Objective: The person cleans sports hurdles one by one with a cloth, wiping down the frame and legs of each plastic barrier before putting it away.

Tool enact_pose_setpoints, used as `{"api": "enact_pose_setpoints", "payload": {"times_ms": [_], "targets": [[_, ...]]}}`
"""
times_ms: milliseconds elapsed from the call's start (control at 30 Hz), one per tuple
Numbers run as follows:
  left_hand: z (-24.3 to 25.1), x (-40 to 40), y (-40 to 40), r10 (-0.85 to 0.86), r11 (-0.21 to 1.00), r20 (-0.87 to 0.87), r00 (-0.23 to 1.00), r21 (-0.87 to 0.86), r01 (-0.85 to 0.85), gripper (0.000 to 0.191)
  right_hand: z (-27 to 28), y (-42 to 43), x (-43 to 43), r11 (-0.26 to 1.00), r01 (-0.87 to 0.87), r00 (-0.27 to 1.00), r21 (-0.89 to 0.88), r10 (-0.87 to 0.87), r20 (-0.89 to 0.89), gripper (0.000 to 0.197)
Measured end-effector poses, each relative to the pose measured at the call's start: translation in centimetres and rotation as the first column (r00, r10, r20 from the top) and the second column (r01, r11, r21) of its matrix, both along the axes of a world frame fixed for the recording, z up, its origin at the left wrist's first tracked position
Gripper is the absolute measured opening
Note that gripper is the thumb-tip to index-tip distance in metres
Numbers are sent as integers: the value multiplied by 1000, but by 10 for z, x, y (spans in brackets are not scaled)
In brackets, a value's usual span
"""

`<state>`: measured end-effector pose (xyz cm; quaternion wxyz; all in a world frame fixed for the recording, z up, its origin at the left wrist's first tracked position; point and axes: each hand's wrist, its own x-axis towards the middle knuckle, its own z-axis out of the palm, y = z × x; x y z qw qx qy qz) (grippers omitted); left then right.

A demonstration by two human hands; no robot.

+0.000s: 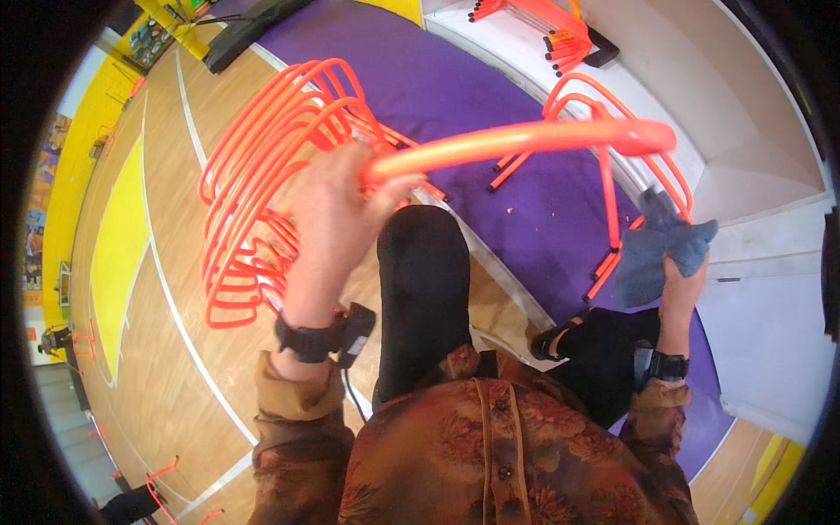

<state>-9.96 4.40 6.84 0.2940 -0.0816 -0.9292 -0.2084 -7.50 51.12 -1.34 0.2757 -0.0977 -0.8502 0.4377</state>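
My left hand [331, 216] grips one end of an orange tubular training hurdle [518, 141], which is raised across the view towards the right. A blue-grey cloth [640, 266] is bunched in my right hand [679, 289], beside the tubing at the right; whether the cloth touches it I cannot tell. Close by my left hand stands a nested row of similar orange hurdles [226, 262] on the wooden floor. More orange tubing with black end caps [613, 210] stands on the purple floor, partly hidden behind the raised hurdle.
Several orange hurdle parts with black caps [567, 42] lie on a white ledge [453, 20] at the upper right. A white cabinet-like wall [755, 289] borders the right side. A black padded base [243, 33] with a yellow post is at the upper left. Other people are far left.
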Motion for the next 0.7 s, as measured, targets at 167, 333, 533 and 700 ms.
{"api": "enact_pose_setpoints", "payload": {"times_ms": [167, 333, 533, 700], "targets": [[39, 29, -28, 98, 988, 96, 991, -127, -85, 43, -44, 8, 10, 943, 21, 983, -333, 41, 179, 50], [51, 63, -38, 130, 990, 244, 961, -94, -110, 43, -65, 5, 7, 950, -42, 965, -308, 119, 235, 49], [44, 79, -49, 248, 950, 277, 928, -256, -178, 44, -73, -3, -1, 973, -187, 955, -132, 212, 207, 48], [27, 112, -78, 403, 892, 362, 840, -360, -273, 47, -80, -2, -1, 963, -258, 944, -78, 269, 191, 52]]}}
